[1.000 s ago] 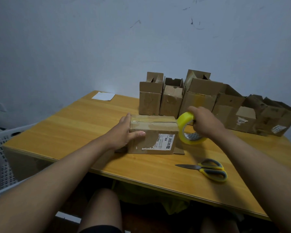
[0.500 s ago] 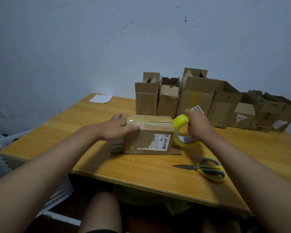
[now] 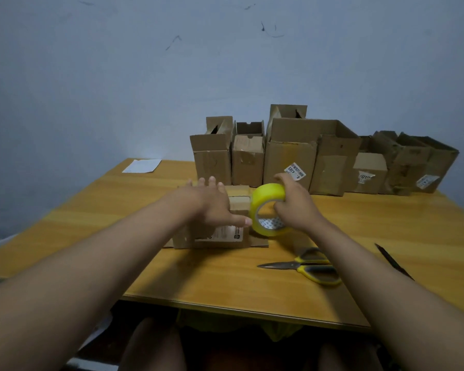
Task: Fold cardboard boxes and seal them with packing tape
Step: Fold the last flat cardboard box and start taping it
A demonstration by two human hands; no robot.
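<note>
Fingers of my left hand (image 3: 212, 204) lie straight, pressing the cardboard box (image 3: 214, 234) beneath them on the worktop (image 3: 118, 223); my right hand (image 3: 295, 204) grips the yellow tape roll (image 3: 265, 207) just beside the box's right end.

Both forearms are bare, no sleeves, watch or rings showing; the left hand (image 3: 212, 207) and right hand (image 3: 296, 207) are ungloved.

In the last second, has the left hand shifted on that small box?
Yes. The left hand has slid from the left end of the small box across its top toward the tape roll.
</note>
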